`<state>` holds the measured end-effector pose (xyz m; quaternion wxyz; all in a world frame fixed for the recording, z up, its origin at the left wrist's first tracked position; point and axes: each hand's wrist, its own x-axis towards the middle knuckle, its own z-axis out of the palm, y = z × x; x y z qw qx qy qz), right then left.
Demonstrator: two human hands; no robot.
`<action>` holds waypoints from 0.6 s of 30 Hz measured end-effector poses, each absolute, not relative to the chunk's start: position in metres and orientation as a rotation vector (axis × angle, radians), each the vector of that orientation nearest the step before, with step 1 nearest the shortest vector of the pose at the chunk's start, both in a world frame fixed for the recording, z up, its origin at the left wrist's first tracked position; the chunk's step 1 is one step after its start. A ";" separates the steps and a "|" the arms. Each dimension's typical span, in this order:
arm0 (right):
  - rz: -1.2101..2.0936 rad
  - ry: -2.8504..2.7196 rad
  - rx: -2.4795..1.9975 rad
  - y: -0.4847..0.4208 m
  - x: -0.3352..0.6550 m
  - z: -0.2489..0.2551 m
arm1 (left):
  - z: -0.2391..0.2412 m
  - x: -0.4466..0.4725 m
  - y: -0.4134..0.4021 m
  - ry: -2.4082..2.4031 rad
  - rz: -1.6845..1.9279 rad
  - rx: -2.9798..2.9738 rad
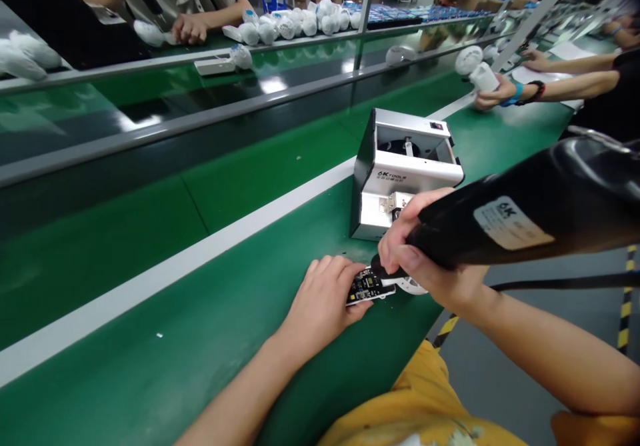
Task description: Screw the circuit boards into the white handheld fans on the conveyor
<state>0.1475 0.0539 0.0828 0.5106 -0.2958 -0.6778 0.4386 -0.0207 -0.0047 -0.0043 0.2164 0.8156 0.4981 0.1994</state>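
Note:
My left hand (327,299) is closed around the near end of a white device with an exposed black circuit board (369,285), which lies on the green bench. In my right hand (423,253) is a black electric screwdriver (520,206), its fingers wrapped round the front part. The driver tilts down to the left, and its nose is at the board's right end. Part of a round white piece (413,285) shows beneath my right hand. The screwdriver's tip is hidden. Just beyond my hands stands a silver and black screw feeder (407,173), partly covered by my right hand.
A white stripe (225,243) runs along the green bench. At the right, a co-worker's hand (493,93) holds a white device. Across the line, another person's hand (190,29) rests near several bagged white units (300,23). A black cable (565,281) crosses at the right.

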 end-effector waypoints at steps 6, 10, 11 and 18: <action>1.065 -1.524 -0.599 0.056 0.139 0.087 | 0.008 -0.035 -0.001 1.324 0.576 2.117; 0.969 -1.476 -0.573 0.062 0.123 0.071 | 0.025 -0.065 0.012 1.500 0.718 1.940; 0.948 -1.486 -0.588 0.064 0.120 0.065 | 0.027 -0.071 0.014 1.585 0.743 1.915; 1.048 -1.374 -0.431 0.066 0.115 0.057 | 0.016 -0.064 0.016 1.578 0.742 2.056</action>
